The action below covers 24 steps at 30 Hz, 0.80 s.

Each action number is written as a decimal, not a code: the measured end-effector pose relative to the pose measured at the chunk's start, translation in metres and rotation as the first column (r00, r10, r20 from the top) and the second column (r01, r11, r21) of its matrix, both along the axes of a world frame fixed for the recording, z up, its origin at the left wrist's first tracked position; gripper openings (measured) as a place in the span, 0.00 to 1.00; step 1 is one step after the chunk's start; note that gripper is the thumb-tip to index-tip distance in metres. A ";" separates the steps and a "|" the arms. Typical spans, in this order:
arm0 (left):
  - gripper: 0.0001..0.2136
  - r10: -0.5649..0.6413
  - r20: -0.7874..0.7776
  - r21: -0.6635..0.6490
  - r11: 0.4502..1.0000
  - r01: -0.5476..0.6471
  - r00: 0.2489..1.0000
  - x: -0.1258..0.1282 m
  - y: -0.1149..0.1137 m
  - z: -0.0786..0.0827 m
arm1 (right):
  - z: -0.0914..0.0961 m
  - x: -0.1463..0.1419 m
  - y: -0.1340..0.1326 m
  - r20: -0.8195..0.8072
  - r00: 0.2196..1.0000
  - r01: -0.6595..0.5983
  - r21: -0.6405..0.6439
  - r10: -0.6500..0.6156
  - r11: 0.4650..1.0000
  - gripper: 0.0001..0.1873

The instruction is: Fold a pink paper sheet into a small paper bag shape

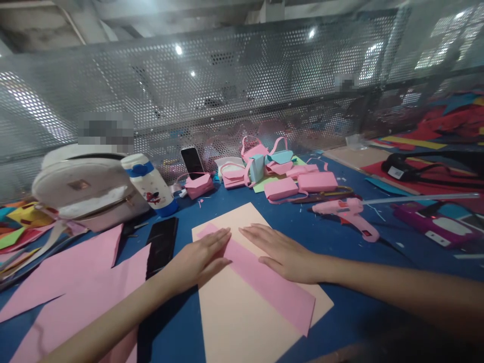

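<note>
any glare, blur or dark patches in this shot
Head view: white spots glare at the perforated panel; head view: pixelation blots a patch by the top of the backpack; head view: the right edge looks smeared and lower right dark, yet the left hand, right hand and pink strip read fairly clearly.

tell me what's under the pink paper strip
A peach sheet lies under the pink strip, showing on both sides of it, with the blue table below. Whatever is directly beneath the strip is covered; the left hand also hides part of the strip.
</note>
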State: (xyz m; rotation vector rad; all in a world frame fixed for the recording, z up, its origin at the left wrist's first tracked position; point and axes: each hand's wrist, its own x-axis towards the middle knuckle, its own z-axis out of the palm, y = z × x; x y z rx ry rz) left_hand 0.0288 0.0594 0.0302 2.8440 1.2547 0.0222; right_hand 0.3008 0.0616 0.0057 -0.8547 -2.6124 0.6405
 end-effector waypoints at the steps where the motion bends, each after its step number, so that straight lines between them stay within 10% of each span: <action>1: 0.28 0.027 -0.008 0.013 1.000 -0.027 1.000 -0.004 0.004 -0.001 | 0.000 0.000 0.000 0.001 1.000 0.001 -0.004 -0.001 1.000 0.37; 8: 0.30 0.102 -0.123 0.156 0.984 -0.082 0.987 -0.023 0.024 -0.009 | -0.001 0.001 0.001 -0.063 0.998 -0.012 -0.016 0.011 1.000 0.38; 15: 0.23 -0.030 -0.172 0.236 0.969 0.071 0.985 0.014 -0.012 -0.009 | -0.003 0.002 0.008 -0.246 0.969 -0.006 -0.182 -0.040 0.983 0.49; 24: 0.27 -0.140 -0.084 -0.013 0.990 0.140 0.987 0.059 -0.055 0.003 | -0.017 -0.004 0.013 -0.596 0.789 -0.123 -0.388 -0.147 0.913 0.40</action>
